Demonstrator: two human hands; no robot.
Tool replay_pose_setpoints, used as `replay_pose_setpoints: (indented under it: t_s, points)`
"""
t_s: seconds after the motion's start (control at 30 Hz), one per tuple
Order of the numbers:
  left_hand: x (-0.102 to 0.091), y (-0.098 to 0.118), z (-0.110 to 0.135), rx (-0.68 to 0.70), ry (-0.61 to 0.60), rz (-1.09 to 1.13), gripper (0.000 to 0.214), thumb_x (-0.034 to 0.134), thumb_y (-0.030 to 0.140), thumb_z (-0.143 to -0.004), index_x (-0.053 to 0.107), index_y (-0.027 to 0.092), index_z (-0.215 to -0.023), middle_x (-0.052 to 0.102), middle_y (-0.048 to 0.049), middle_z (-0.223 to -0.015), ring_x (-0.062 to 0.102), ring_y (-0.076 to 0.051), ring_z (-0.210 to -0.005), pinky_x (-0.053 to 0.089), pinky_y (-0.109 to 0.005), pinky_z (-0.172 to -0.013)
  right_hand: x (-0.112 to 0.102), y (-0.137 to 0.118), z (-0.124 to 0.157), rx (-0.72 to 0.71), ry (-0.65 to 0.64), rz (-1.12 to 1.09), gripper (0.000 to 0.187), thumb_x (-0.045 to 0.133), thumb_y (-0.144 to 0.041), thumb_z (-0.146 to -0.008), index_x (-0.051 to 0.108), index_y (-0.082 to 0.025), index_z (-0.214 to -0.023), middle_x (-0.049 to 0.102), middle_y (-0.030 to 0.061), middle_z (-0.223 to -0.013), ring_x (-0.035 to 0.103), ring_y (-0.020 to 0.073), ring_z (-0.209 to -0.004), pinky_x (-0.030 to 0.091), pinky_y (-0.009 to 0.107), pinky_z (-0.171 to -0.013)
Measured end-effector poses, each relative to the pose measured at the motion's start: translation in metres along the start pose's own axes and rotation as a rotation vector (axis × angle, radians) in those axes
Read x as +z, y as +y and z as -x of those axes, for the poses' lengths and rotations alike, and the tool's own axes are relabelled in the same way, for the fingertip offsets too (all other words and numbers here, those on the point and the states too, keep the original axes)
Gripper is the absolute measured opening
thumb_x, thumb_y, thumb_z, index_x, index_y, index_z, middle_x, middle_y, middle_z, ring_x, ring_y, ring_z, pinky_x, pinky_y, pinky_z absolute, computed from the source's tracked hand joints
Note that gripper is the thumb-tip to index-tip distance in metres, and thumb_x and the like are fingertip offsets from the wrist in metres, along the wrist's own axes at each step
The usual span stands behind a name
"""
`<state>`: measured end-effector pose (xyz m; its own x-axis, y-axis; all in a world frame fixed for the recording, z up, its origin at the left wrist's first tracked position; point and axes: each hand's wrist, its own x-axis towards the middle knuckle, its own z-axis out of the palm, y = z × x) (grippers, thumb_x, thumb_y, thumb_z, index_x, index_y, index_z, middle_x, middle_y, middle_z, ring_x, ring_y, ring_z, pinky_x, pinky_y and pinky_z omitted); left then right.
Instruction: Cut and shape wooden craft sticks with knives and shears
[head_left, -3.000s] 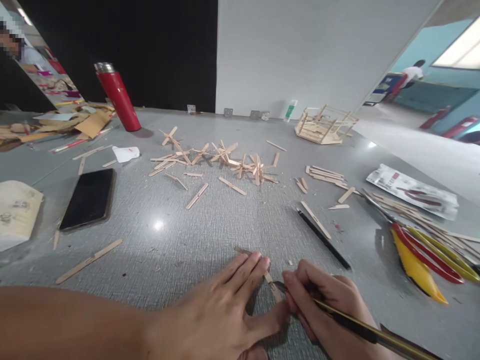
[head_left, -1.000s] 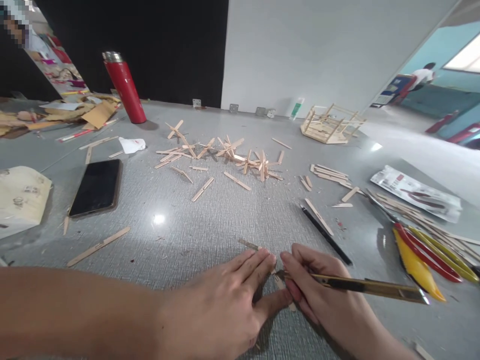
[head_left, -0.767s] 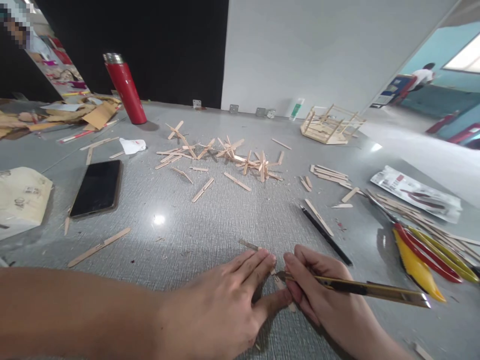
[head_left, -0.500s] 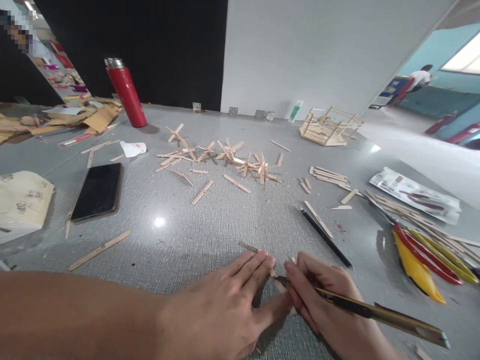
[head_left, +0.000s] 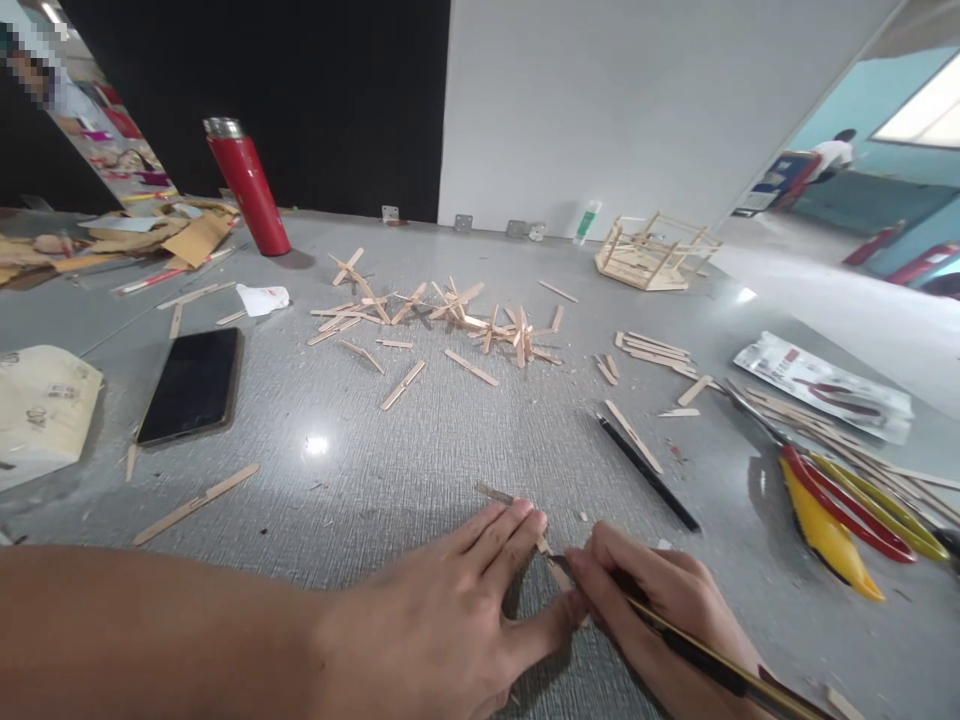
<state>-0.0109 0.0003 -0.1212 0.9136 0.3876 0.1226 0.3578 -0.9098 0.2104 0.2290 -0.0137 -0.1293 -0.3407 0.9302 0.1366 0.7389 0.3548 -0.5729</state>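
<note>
Knife [head_left: 699,652] in right hand [head_left: 654,592], at a steeper slant than before

The knife has tipped down and the right hand has sunk lower.
A second ago, the gold and black knife [head_left: 701,653] lay almost flat across the right hand [head_left: 652,588], and its back end showed near the yellow handle [head_left: 836,535] on the right. Half a second ago it was already sloping. Now it slants more, and its back end runs out past the bottom of the picture. The right hand's fingertips have come down too. A little pale chip [head_left: 583,516], right up against them half a second ago, now sits out in the open, a bit away from them.
</note>
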Motion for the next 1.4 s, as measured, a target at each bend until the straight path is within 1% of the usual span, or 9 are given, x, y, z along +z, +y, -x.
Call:
replay_pose_setpoints:
  t_s: [0.27,0.43,0.63,0.73,0.87,1.2,1.27,1.33,1.4]
  points:
    - [-0.002,0.002,0.001,-0.005,0.004,-0.022,0.059,0.052,0.026,-0.105,0.036,0.009,-0.159,0.032,-0.0386,-0.160,0.022,-0.046,-0.153,0.038,-0.054,-0.122,-0.003,-0.003,-0.004,0.070,-0.066,-0.126,0.044,0.044,-0.040,-0.109,0.039,-0.025,-0.068,0.045,-0.0076,-0.055,0.043,0.0102,-0.048,0.034,0.025,-0.050]
    - [-0.001,0.001,0.001,0.006,0.016,-0.047,0.059,0.050,0.028,-0.105,0.034,0.008,-0.159,0.033,-0.0375,-0.160,0.022,-0.045,-0.153,0.036,-0.052,-0.124,0.002,-0.004,-0.005,0.082,0.024,-0.102,0.045,0.047,-0.042,-0.108,0.037,-0.025,-0.067,0.033,-0.0092,-0.055,0.034,0.0101,-0.047,0.030,0.025,-0.046]
    - [-0.003,0.001,0.000,0.006,0.013,-0.058,0.058,0.051,0.028,-0.105,0.036,0.007,-0.157,0.035,-0.0373,-0.160,0.025,-0.044,-0.153,0.035,-0.050,-0.124,0.003,-0.003,-0.003,0.050,0.024,-0.081,0.045,0.048,-0.041,-0.107,0.034,-0.026,-0.068,0.028,-0.0095,-0.057,0.030,0.0104,-0.048,0.028,0.026,-0.046]
    - [-0.002,0.001,0.000,0.006,0.013,-0.037,0.057,0.053,0.028,-0.104,0.038,0.008,-0.156,0.034,-0.0374,-0.160,0.025,-0.045,-0.153,0.036,-0.053,-0.123,0.003,-0.003,-0.003,0.030,-0.007,-0.082,0.042,0.050,-0.038,-0.107,0.036,-0.026,-0.070,0.032,-0.0091,-0.058,0.033,0.0107,-0.048,0.029,0.026,-0.047]
    - [0.001,0.001,0.000,0.010,0.022,-0.032,0.058,0.055,0.030,-0.104,0.040,0.009,-0.155,0.033,-0.0353,-0.162,0.026,-0.046,-0.154,0.036,-0.056,-0.123,0.004,-0.005,-0.004,0.022,0.053,-0.044,0.041,0.050,-0.037,-0.106,0.036,-0.026,-0.069,0.033,-0.0090,-0.057,0.034,0.0105,-0.048,0.031,0.025,-0.047]
    - [-0.004,0.003,0.001,0.019,0.054,-0.204,0.051,0.049,0.027,-0.106,0.044,0.009,-0.154,0.048,-0.0311,-0.155,0.043,-0.041,-0.149,0.039,-0.050,-0.120,0.001,-0.008,-0.004,-0.016,0.099,-0.006,0.042,0.054,-0.036,-0.105,0.040,-0.025,-0.068,0.036,-0.0091,-0.054,0.037,0.0099,-0.045,0.033,0.023,-0.045]
    - [-0.006,0.002,0.000,0.014,0.078,-0.311,0.045,0.047,0.022,-0.106,0.051,0.006,-0.148,0.059,-0.0270,-0.146,0.055,-0.038,-0.140,0.043,-0.047,-0.115,-0.009,-0.003,-0.007,-0.087,0.096,0.052,0.028,0.054,-0.032,-0.106,0.052,-0.024,-0.079,0.051,-0.0068,-0.061,0.047,0.0108,-0.050,0.040,0.022,-0.049]
    - [-0.008,-0.001,-0.002,0.010,0.122,-0.376,0.038,0.045,0.014,-0.105,0.061,0.003,-0.137,0.069,-0.0218,-0.133,0.066,-0.033,-0.125,0.050,-0.043,-0.106,-0.022,0.007,-0.010,-0.182,0.083,0.193,0.009,0.052,-0.026,-0.107,0.060,-0.023,-0.105,0.067,0.0000,-0.082,0.062,0.0134,-0.063,0.047,0.024,-0.060]
    - [-0.010,-0.006,-0.005,-0.015,0.127,-0.351,0.030,0.047,0.006,-0.099,0.070,0.005,-0.119,0.074,-0.0157,-0.116,0.069,-0.028,-0.106,0.053,-0.040,-0.093,-0.033,0.020,-0.014,-0.234,0.093,0.391,0.016,0.046,-0.023,-0.108,0.060,-0.020,-0.116,0.069,0.0061,-0.093,0.066,0.0171,-0.071,0.046,0.028,-0.062]
